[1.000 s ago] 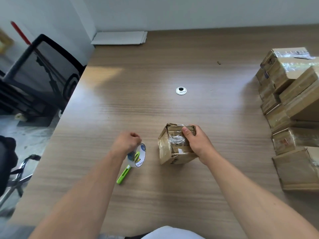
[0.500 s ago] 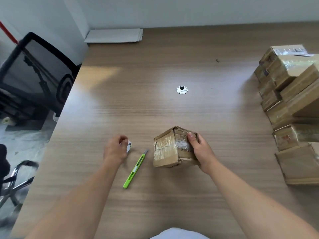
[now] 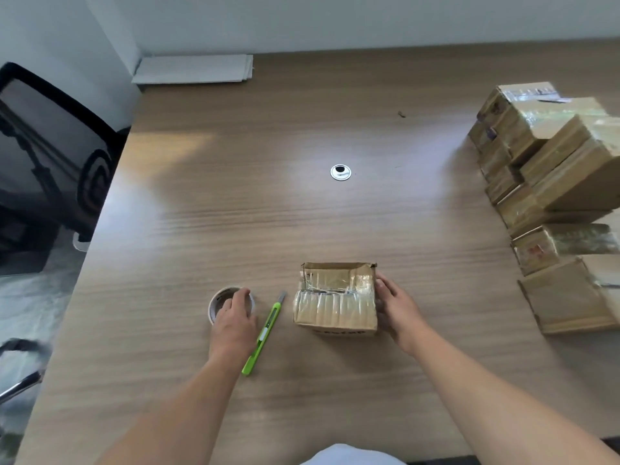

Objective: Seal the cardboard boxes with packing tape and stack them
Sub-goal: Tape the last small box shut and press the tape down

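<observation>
A small cardboard box [image 3: 335,300] wrapped in clear tape stands on the wooden desk [image 3: 302,213] in front of me. My right hand [image 3: 397,308] holds its right side, fingers curled against the wall. A roll of packing tape [image 3: 218,303] lies flat on the desk to the left of the box. My left hand [image 3: 235,318] rests on top of the roll with the fingers curled over its rim. A green utility knife [image 3: 263,333] lies between the roll and the box, touching neither hand.
A pile of taped cardboard boxes [image 3: 550,182] fills the desk's right side. A metal cable grommet [image 3: 340,171] sits mid-desk. A stack of flat white sheets [image 3: 194,68] lies at the far left corner. A black office chair [image 3: 50,156] stands left of the desk.
My left hand laid the knife on the desk and set the tape roll down flat. My right hand turned the box so its taped face points up.
</observation>
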{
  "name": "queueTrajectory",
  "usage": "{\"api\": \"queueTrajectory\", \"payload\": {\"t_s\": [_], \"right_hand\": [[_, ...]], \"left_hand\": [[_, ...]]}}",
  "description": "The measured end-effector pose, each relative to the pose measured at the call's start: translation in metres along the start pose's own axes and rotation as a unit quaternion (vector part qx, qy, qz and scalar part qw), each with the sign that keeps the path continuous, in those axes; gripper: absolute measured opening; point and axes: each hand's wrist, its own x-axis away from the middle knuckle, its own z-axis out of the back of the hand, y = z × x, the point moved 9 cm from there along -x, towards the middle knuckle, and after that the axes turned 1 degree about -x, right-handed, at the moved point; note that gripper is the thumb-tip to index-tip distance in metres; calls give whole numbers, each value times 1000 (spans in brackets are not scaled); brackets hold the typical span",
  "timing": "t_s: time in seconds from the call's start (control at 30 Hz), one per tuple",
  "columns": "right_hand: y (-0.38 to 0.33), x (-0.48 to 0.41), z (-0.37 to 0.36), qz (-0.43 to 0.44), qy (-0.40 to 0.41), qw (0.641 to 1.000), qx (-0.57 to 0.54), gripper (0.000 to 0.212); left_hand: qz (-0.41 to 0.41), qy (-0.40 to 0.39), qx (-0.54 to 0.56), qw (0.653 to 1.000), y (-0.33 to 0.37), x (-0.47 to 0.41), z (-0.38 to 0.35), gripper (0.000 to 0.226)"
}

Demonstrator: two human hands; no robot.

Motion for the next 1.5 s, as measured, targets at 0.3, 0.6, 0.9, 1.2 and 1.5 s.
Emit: {"api": "queueTrajectory", "payload": {"t_s": [0.3, 0.6, 0.9, 1.2, 1.5], "right_hand": [[-5, -3, 12, 29, 56, 998, 20, 77], [-52, 24, 2, 119, 66, 966, 222, 79], [-43, 36, -8, 147, 80, 957, 238, 56], [-42, 38, -19, 153, 56, 944, 288, 42], [-51, 34, -11, 188, 38, 937, 292, 18]], "left_hand": [[-57, 65, 8, 996, 12, 2, 11, 47], [-18, -41, 315, 948, 115, 28, -14, 64], [19, 2, 243, 970, 129, 44, -36, 62], [16, 23, 157, 987, 128, 42, -38, 59], [7, -5, 200, 980, 125, 38, -33, 28]]}}
